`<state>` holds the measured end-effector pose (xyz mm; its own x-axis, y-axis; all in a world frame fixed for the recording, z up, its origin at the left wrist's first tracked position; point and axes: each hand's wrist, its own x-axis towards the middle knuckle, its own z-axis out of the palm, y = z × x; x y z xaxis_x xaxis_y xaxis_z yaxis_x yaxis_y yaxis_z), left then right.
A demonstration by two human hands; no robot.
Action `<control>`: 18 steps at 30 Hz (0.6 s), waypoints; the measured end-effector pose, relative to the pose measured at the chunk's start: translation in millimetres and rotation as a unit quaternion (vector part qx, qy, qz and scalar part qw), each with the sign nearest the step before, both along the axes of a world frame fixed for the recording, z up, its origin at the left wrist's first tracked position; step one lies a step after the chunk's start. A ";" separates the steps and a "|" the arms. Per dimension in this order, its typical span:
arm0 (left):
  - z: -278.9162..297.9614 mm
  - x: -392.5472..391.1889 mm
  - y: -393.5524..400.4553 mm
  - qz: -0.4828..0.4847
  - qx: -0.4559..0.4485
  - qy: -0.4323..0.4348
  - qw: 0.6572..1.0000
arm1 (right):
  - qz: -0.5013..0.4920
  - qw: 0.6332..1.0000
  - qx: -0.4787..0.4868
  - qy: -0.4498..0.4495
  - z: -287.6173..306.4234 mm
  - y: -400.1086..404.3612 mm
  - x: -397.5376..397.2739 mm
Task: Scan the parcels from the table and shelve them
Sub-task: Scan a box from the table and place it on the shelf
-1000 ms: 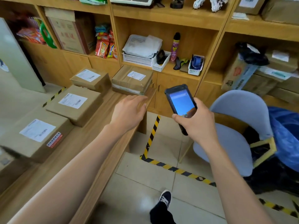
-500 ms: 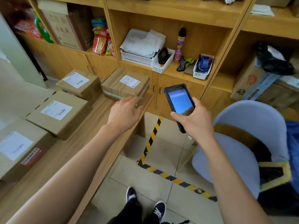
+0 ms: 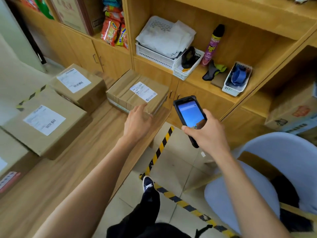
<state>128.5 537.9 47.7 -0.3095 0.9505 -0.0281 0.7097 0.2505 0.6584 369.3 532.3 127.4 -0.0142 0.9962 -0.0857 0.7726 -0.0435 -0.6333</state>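
The left hand (image 3: 137, 121) has reached the parcel (image 3: 137, 95), fingers relaxed on its near edge. The right hand (image 3: 208, 133) grips the scanner (image 3: 189, 115) just right of it; other boxes (image 3: 75, 85) lie left on the counter (image 3: 82, 152).

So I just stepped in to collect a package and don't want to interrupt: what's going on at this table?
A person is working through brown cardboard parcels on the long wooden table. Their right hand grips a black handheld scanner with a lit blue screen, held beside the flat taped parcel with a small white label at the table's far end. Their left hand rests on that parcel's near edge. Other labelled parcels wait further along.
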 end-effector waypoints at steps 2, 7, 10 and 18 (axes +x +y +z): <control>-11.3 -7.8 22.2 0.033 -0.022 -0.039 0.998 | 0.014 1.000 -0.012 -0.009 -4.9 25.1 -13.3; -33.4 -25.1 57.7 0.118 -0.054 -0.163 0.978 | 0.038 0.998 -0.046 0.009 -14.7 71.6 -40.6; -42.5 -32.5 70.9 0.227 -0.044 -0.289 0.929 | 0.061 0.997 -0.055 0.006 -17.8 91.8 -52.4; -80.5 -30.2 98.5 0.399 -0.089 -0.495 0.767 | 0.120 0.991 -0.061 -0.010 -36.0 147.8 -62.8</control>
<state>98.3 636.4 -32.8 -0.5335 0.4243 -0.7317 -0.5421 0.4925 0.6809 306.4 680.1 91.4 -0.2463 0.9466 -0.2083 0.7827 0.0675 -0.6188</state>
